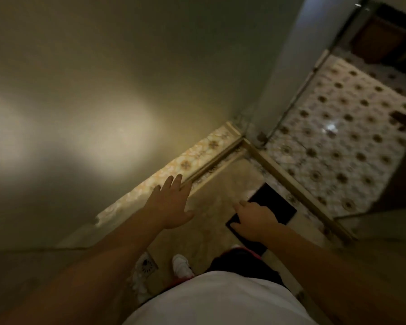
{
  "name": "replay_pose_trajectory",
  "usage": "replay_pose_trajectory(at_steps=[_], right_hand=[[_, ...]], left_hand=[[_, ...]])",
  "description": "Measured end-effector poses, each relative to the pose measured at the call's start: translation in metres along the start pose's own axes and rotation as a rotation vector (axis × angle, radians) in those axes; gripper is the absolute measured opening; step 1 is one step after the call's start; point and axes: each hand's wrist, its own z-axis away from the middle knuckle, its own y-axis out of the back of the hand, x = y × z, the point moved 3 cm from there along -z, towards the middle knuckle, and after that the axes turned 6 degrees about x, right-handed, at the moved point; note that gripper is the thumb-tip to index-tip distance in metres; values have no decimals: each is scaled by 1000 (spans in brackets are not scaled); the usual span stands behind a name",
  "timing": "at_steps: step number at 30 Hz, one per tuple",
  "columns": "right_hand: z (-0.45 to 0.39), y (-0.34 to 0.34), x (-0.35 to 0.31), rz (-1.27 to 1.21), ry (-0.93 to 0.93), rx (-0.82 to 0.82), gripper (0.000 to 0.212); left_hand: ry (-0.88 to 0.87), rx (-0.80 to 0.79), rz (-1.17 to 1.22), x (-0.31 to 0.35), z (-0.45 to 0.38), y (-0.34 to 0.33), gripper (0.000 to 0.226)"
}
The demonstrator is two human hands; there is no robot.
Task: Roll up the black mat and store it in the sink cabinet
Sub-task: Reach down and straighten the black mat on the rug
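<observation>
I stand over a dim beige stone-look floor with a square metal floor drain set in it near my feet. To my left rises a plain greenish-grey wall, lit by two soft warm patches of light. A pale raised threshold strip divides this floor from white tiles patterned with dark floral medallions, which catch a bright glare.

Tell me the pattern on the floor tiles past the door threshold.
Pale floor tiles with a regular grid of dark floral medallions, clearest in the head view.
</observation>
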Motion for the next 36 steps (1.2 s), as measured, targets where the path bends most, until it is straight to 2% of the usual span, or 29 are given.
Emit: replay_pose_trajectory(at_steps=[3,8,13,19,28,32,36], right_hand=[[27,-19,28,-86,-143,8,56],[73,-45,76,-197,-334,53,61],[110,-62,115,-338,-451,113,58],[139,-82,147,-413,-525,154,50],[139,-97,166,-495,-657,201,50],[134,-98,168,-413,-720,206,50],[121,-101,165,-438,-757,208,52]], left_hand=[[-152,-42,-55,39,-21,-2,89],[-342,-138,-116,110,-48,1,87],[-505,-116,-214,172,-66,5,84],[-583,-87,-294,223,-80,-2,79],[-705,-124,-325,262,-113,-9,83],[-760,-133,-382,262,-138,-7,83],[-817,-137,-400,254,-163,-6,82]])
